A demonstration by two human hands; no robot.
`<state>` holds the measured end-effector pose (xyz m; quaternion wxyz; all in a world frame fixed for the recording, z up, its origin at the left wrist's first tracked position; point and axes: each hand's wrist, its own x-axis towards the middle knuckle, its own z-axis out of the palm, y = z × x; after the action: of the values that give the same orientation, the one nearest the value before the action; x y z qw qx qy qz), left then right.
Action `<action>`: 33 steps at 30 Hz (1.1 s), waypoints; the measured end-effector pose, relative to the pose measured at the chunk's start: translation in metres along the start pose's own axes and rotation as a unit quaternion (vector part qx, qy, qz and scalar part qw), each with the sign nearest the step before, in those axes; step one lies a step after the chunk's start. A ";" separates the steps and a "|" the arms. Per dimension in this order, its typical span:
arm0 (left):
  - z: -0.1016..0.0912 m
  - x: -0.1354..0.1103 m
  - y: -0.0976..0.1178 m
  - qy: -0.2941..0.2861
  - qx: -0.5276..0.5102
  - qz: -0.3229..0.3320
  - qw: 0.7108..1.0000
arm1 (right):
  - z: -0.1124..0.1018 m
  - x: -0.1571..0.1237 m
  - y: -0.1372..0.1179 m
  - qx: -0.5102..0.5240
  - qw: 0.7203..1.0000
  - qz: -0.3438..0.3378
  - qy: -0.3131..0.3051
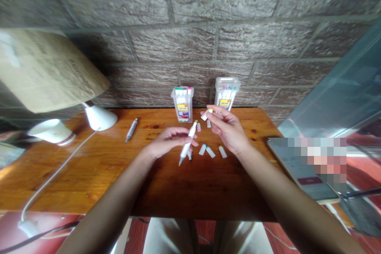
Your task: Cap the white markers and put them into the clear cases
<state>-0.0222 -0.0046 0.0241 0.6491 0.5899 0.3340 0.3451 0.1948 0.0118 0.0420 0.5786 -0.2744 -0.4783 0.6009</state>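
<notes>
My left hand (169,141) pinches a white double-ended marker (188,143), tilted, with a yellowish tip bare at its upper end and a grey section at its lower end. Just right of that tip, my right hand (226,129) grips a white marker cap (206,114) with a yellow end, apart from the marker. Below my hands, several loose caps lie on the wooden table, among them a blue-ended cap (210,151) and a yellow-ended cap (222,151). Another marker (189,154) lies partly hidden behind the held one.
Two clear marker boxes, a left box (182,105) and a right box (228,89), stand against the brick wall. A grey marker (131,130) lies left on the table (119,174). Farther left are a lamp (101,117) and a paper cup (53,131); a tablet (309,182) rests at right.
</notes>
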 end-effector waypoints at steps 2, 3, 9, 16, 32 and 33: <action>0.000 0.000 0.000 -0.005 0.002 -0.002 1.000 | 0.000 0.000 0.000 -0.007 1.000 0.001 0.000; 0.000 0.000 0.000 -0.008 0.003 -0.004 1.000 | 0.000 0.000 0.000 -0.009 1.000 0.001 -0.001; -0.001 -0.002 0.000 -0.016 -0.004 -0.019 1.000 | 0.000 -0.001 0.002 -0.019 1.000 0.003 -0.025; -0.001 -0.001 0.000 -0.021 -0.006 -0.015 1.000 | 0.003 -0.002 0.001 -0.046 0.998 0.022 -0.030; 0.000 0.000 -0.001 -0.023 0.006 -0.011 1.000 | 0.005 -0.006 0.002 -0.089 0.993 0.029 -0.073; 0.000 0.000 -0.001 -0.022 0.007 -0.010 1.000 | 0.005 -0.006 0.003 -0.091 0.993 0.028 -0.073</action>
<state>-0.0219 -0.0046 0.0227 0.6555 0.5988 0.3280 0.3227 0.1902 0.0054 0.0402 0.4974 -0.2944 -0.5643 0.5895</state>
